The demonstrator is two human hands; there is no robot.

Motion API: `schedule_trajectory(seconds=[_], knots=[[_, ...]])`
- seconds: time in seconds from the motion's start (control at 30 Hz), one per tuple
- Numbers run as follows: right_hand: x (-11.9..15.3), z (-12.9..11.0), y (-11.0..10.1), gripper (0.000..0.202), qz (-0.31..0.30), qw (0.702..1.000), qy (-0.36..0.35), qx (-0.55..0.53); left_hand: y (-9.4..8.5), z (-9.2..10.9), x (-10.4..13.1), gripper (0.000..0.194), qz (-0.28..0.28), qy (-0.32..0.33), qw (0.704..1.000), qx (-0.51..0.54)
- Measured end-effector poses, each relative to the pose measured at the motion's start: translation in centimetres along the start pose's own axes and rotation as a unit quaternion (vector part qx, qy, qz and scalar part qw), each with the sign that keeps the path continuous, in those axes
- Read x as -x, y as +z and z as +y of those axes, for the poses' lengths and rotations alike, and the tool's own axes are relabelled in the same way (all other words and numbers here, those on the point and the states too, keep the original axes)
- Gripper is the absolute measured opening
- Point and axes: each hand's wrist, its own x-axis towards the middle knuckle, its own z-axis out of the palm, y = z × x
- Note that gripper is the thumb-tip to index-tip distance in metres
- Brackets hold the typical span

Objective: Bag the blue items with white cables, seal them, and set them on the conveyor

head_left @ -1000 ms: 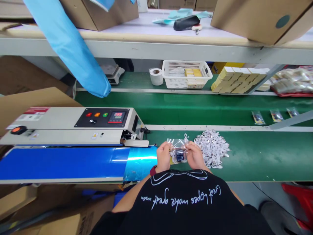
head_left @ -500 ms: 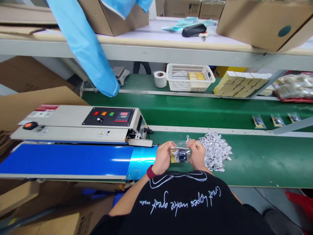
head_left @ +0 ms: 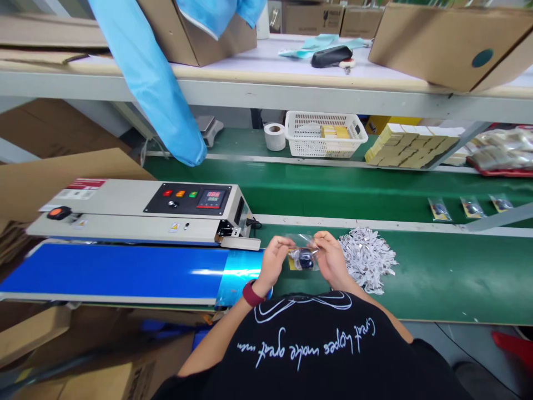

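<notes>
A clear plastic bag [head_left: 302, 259] is stretched between my two hands, above the green belt. Inside it lie a dark rounded item, something white and a yellow card. My left hand [head_left: 273, 260] pinches the bag's left edge near the top; a red band circles that wrist. At the upper right corner my right hand [head_left: 331, 256] grips the same bag, thumb and fingers closed. A heap of white cords [head_left: 368, 258] lies just right of my right hand. Left of my left hand is the mouth of a band sealing machine [head_left: 191, 214] with a blue conveyor [head_left: 125, 272].
Several filled bags [head_left: 439, 209] lie on the far green belt [head_left: 333, 186] at right. Behind stand a white basket [head_left: 327, 149], a label roll [head_left: 275, 137] and stacked cards [head_left: 412, 145]. A shelf beam [head_left: 250, 91] crosses above, and a blue sleeve [head_left: 162, 94] hangs from it.
Both hands have risen slightly with the bag, away from my body. The fingers have shifted along its upper edge. The view has tilted a little.
</notes>
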Motion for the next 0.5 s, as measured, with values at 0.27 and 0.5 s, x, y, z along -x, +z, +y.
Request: schedule_trajectory(seconds=[0.27,0.5], knots=[[-0.3,0.4,0.2,0.010,-0.021,0.997,0.055,-0.044,-2.1,-2.5,3.3,0.036,-0.059,-0.219,0.958,0.176],[-0.1,2.6,1.4,0.008,-0.012,0.999,0.052,-0.011,-3.2,-2.9,5.7,0.033,0.075,-0.182,0.917,0.346]])
